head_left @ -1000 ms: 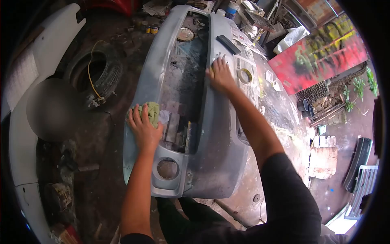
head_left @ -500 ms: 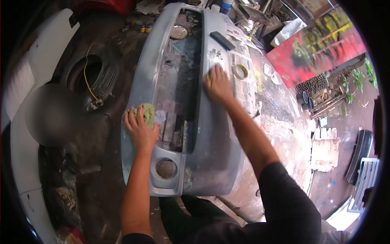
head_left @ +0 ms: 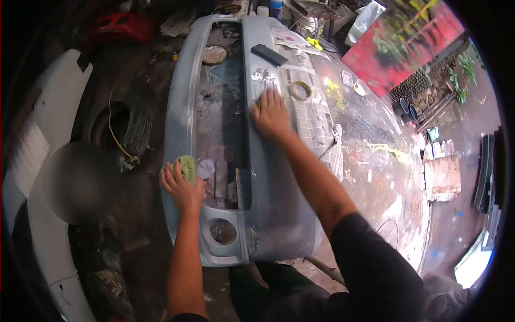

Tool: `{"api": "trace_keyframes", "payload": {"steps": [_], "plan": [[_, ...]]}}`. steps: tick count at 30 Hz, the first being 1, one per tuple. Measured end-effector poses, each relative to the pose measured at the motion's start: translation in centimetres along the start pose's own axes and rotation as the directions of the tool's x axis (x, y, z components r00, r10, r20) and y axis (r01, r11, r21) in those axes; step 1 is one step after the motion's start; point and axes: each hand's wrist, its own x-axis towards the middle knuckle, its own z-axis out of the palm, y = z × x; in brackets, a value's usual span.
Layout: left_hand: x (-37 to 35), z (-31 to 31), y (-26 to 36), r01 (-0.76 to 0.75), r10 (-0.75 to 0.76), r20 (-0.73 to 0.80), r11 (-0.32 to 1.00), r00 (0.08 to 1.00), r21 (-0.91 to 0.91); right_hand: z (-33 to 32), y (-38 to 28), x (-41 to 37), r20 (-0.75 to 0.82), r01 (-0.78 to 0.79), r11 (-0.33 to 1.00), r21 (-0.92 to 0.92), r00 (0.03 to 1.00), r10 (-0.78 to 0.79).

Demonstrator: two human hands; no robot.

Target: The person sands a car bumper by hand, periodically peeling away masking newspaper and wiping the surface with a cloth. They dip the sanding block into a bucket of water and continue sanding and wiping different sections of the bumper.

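Pressing softly should suit the gray bumper [head_left: 271,196] under the right fingers [head_left: 272,101], grip unclear; left fingers [head_left: 177,172] squeeze green cloth [head_left: 189,169].

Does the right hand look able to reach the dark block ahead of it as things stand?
Probably yes: the right hand rests on the grey bumper, and nothing visible stands between it and the dark block.

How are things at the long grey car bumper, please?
Left hand holding crumpled green cloth on grey car bumper. Right hand palm-down over bumper. Dark oblong block beyond right hand, possibly obstructing further reach.
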Motion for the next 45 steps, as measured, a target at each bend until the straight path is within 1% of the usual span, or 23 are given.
{"api": "trace_keyframes", "payload": {"steps": [3, 6, 7, 9, 11, 12, 15, 17, 18, 19, 22, 23, 24, 26, 28, 31, 33, 34, 36, 38, 41, 43, 45], "plan": [[-0.4, 0.0, -0.3, -0.029, 0.029, -0.005, 1.0, 1.0, 0.002, -3.0, -3.1, -13.1, -0.009, -0.008, 0.997, 0.077, 1.0, 0.009], [-0.1, 0.3, -0.4, -0.052, 0.052, -0.017, 0.999, 0.999, 0.012, -4.2, -4.0, -16.5, 0.029, -0.044, 0.99, 0.135, 0.999, 0.041], [-0.2, 0.3, -0.5, -0.056, 0.056, -0.008, 0.998, 0.998, 0.02, -3.6, -3.6, -14.6, 0.023, -0.066, 0.989, 0.136, 0.998, 0.063], [-0.2, 0.2, -0.1, -0.042, 0.042, -0.006, 0.999, 0.999, 0.029, -1.1, -1.3, -6.2, -0.039, -0.106, 0.987, 0.124, 0.993, 0.112], [-0.1, 0.0, 0.4, -0.018, 0.018, 0.013, 0.999, 1.0, 0.031, 0.9, 0.0, 1.4, -0.092, -0.188, 0.976, 0.113, 0.976, 0.199], [-0.1, 0.2, 0.2, -0.02, 0.02, 0.009, 0.999, 1.0, 0.033, 0.7, 0.1, 3.2, -0.097, -0.238, 0.965, 0.111, 0.964, 0.249], [-0.1, 0.7, 0.0, -0.026, 0.026, 0.003, 0.999, 1.0, 0.027, -0.4, -1.0, -0.5, -0.023, -0.208, 0.976, 0.06, 0.978, 0.21], [-0.4, 0.9, -0.3, -0.031, 0.031, -0.004, 0.999, 1.0, 0.018, -2.4, -3.2, -8.4, -0.029, -0.197, 0.97, 0.143, 0.979, 0.203], [-0.4, 0.9, -0.2, -0.037, 0.037, -0.005, 0.999, 0.999, 0.019, -3.5, -4.3, -13.1, -0.01, -0.183, 0.969, 0.166, 0.982, 0.187], [-0.4, 0.8, -0.3, -0.042, 0.042, -0.006, 0.999, 0.999, 0.025, -4.3, -5.0, -16.0, 0.012, -0.169, 0.967, 0.192, 0.985, 0.17], [-0.3, 0.5, -0.2, -0.034, 0.034, 0.01, 0.999, 0.999, 0.034, -4.1, -5.1, -14.7, 0.0, -0.204, 0.954, 0.219, 0.978, 0.21], [-0.4, 0.3, -0.1, -0.035, 0.034, 0.023, 0.999, 0.999, 0.035, -3.2, -4.6, -12.2, -0.001, -0.21, 0.952, 0.224, 0.977, 0.215], [-0.4, 0.5, -0.1, -0.039, 0.039, 0.015, 0.998, 0.999, 0.044, -2.2, -3.5, -7.5, -0.009, -0.209, 0.951, 0.228, 0.976, 0.217], [-0.5, 1.1, -0.6, -0.056, 0.055, 0.013, 0.996, 0.998, 0.068, 0.8, -2.3, 0.6, -0.128, -0.271, 0.945, 0.182, 0.947, 0.296], [-0.6, 1.3, -0.9, -0.045, 0.042, 0.037, 0.997, 0.998, 0.059, 1.7, -1.8, 5.2, -0.135, -0.362, 0.929, 0.075, 0.92, 0.369], [-0.6, 1.3, -1.2, -0.072, 0.07, 0.048, 0.996, 0.996, 0.06, 0.2, -2.3, 0.7, -0.127, -0.317, 0.94, 0.125, 0.935, 0.332], [-0.7, 1.6, -1.5, -0.09, 0.088, 0.039, 0.994, 0.995, 0.06, -1.6, -3.1, -6.9, -0.151, -0.279, 0.923, 0.263, 0.933, 0.325], [-0.8, 1.6, -1.7, -0.099, 0.096, 0.04, 0.993, 0.995, 0.064, -3.2, -3.6, -11.0, -0.106, -0.288, 0.902, 0.322, 0.936, 0.336], [-0.7, 1.4, -1.5, -0.103, 0.099, 0.062, 0.991, 0.993, 0.08, -6.4, -4.2, -18.8, 0.05, -0.296, 0.878, 0.376, 0.953, 0.3], [-0.5, 1.3, -1.4, -0.12, 0.115, 0.063, 0.989, 0.991, 0.081, -8.3, -4.7, -23.5, 0.17, -0.299, 0.873, 0.386, 0.953, 0.251], [-0.8, 1.0, -1.0, -0.083, 0.076, 0.08, 0.993, 0.994, 0.086, -7.2, -4.0, -20.3, 0.104, -0.293, 0.874, 0.387, 0.956, 0.274], [-0.6, 1.1, -0.6, -0.067, 0.06, 0.08, 0.994, 0.995, 0.086, -3.9, -2.7, -13.3, -0.048, -0.293, 0.894, 0.34, 0.944, 0.328], [-0.5, 0.9, -0.8, -0.079, 0.071, 0.087, 0.992, 0.994, 0.096, -1.6, -1.3, -4.7, -0.092, -0.32, 0.883, 0.344, 0.924, 0.37]]}}
